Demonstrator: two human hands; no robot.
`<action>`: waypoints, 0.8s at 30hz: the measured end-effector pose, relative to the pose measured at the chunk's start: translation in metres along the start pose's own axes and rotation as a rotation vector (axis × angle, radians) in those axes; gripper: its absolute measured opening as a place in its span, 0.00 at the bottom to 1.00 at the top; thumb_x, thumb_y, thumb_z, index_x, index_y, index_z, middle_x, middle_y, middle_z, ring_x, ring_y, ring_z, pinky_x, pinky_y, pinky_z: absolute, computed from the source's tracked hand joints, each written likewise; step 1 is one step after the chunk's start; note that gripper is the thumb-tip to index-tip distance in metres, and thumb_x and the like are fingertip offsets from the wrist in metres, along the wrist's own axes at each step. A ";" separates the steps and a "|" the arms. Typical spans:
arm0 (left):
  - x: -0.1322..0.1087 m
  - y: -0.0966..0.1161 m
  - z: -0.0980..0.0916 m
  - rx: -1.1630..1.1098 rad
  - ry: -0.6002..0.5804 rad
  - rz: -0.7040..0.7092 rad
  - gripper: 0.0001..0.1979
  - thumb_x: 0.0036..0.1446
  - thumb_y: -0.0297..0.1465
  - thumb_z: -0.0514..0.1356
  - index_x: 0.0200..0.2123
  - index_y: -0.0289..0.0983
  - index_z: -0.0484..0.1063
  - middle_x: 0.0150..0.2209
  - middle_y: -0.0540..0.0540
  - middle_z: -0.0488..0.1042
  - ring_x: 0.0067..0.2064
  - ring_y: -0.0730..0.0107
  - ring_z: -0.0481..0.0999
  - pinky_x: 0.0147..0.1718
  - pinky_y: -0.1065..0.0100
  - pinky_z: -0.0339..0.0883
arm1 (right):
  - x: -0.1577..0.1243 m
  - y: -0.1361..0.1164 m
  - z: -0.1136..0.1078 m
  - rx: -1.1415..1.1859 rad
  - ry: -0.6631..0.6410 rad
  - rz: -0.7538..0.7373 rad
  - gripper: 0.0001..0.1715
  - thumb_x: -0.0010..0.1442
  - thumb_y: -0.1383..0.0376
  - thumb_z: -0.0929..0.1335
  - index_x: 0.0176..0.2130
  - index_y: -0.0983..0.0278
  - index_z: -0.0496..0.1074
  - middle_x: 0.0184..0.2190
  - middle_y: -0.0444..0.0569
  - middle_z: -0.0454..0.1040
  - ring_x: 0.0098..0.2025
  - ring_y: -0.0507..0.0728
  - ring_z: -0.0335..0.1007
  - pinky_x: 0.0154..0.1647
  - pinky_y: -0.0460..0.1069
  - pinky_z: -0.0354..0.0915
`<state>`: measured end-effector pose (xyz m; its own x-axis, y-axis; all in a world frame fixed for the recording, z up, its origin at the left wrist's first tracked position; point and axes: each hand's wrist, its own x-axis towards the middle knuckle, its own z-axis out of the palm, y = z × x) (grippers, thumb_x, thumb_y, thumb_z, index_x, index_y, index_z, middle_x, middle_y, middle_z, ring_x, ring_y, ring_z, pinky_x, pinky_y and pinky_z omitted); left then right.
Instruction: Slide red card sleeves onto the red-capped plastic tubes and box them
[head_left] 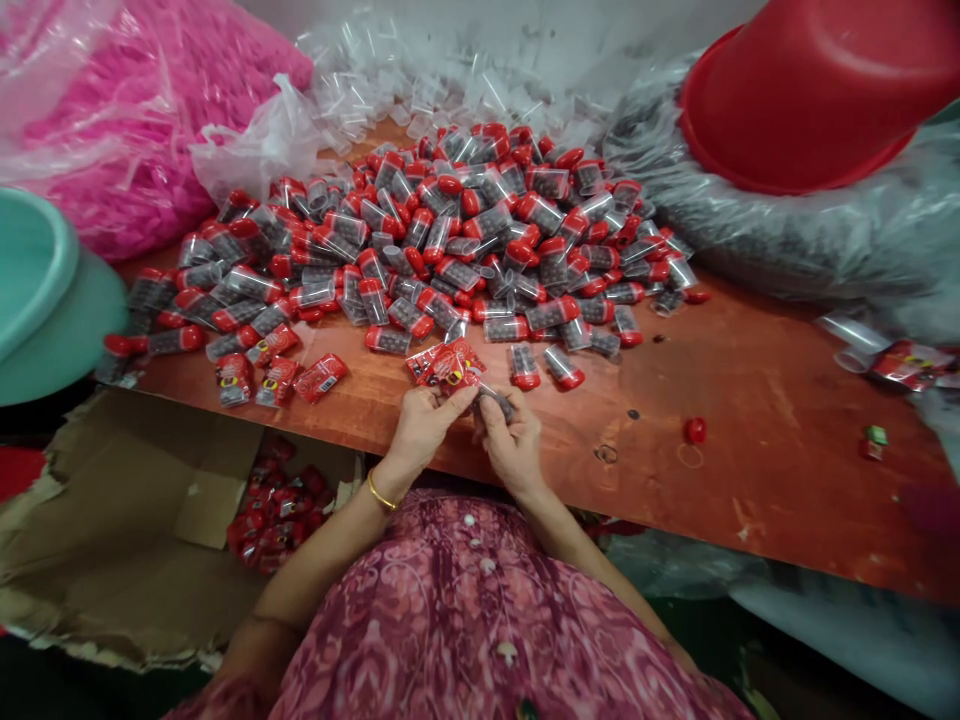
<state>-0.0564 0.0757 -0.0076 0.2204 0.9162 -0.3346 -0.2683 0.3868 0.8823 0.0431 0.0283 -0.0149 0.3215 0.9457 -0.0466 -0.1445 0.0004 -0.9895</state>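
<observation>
My left hand, with a gold bangle at its wrist, pinches the near edge of a red printed wrapper. More than one wrapper may be stacked there; I cannot tell. In the fingers of my right hand is a clear tube with dark contents, its end meeting the wrapper's edge. Whether the tube is inside the wrapper is hidden by my fingers. Just beyond my hands lie two red-capped tubes. Several filled red packets rest to the left on the wooden table.
A large heap of red-capped tubes covers the table's middle, with clear empty tubes behind. Around it are a pink bag, a teal bucket and a red bucket. Below left, a cardboard box contains red packets.
</observation>
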 end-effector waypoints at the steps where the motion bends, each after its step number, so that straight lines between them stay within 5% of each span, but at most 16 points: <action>1: -0.001 -0.001 0.003 -0.022 0.004 -0.020 0.19 0.36 0.42 0.69 0.25 0.32 0.73 0.23 0.48 0.75 0.23 0.74 0.72 0.26 0.71 0.68 | -0.001 0.002 0.003 0.048 0.024 0.031 0.17 0.56 0.50 0.66 0.35 0.61 0.66 0.16 0.35 0.61 0.14 0.46 0.53 0.15 0.43 0.55; 5: -0.011 0.000 0.011 -0.142 -0.036 -0.106 0.21 0.40 0.47 0.66 0.24 0.33 0.69 0.17 0.52 0.69 0.17 0.77 0.66 0.17 0.73 0.63 | -0.003 0.006 0.008 0.198 0.026 0.113 0.17 0.55 0.50 0.66 0.36 0.61 0.65 0.17 0.34 0.63 0.12 0.44 0.52 0.13 0.41 0.57; 14: -0.008 0.006 0.002 -0.150 -0.080 -0.050 0.27 0.42 0.55 0.61 0.29 0.35 0.73 0.24 0.48 0.74 0.27 0.73 0.73 0.25 0.74 0.65 | 0.004 -0.007 0.001 0.323 0.000 0.218 0.22 0.50 0.48 0.69 0.35 0.61 0.65 0.17 0.32 0.65 0.10 0.42 0.48 0.11 0.40 0.58; 18: 0.004 0.014 0.003 -0.045 -0.092 0.044 0.23 0.37 0.50 0.66 0.22 0.35 0.71 0.20 0.51 0.72 0.22 0.76 0.70 0.22 0.74 0.64 | 0.005 -0.005 0.001 0.297 -0.009 0.186 0.23 0.50 0.48 0.69 0.37 0.60 0.65 0.17 0.33 0.65 0.09 0.42 0.48 0.11 0.41 0.58; 24: -0.002 0.003 0.022 -0.172 -0.077 -0.086 0.22 0.37 0.48 0.67 0.22 0.35 0.67 0.13 0.56 0.63 0.13 0.80 0.60 0.11 0.75 0.54 | -0.002 0.007 0.009 0.073 0.170 0.001 0.16 0.57 0.51 0.65 0.39 0.60 0.66 0.18 0.36 0.66 0.12 0.45 0.55 0.13 0.42 0.57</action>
<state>-0.0367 0.0723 0.0031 0.3185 0.8709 -0.3743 -0.4005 0.4816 0.7795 0.0335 0.0294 -0.0202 0.4743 0.8771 -0.0759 -0.2105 0.0293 -0.9771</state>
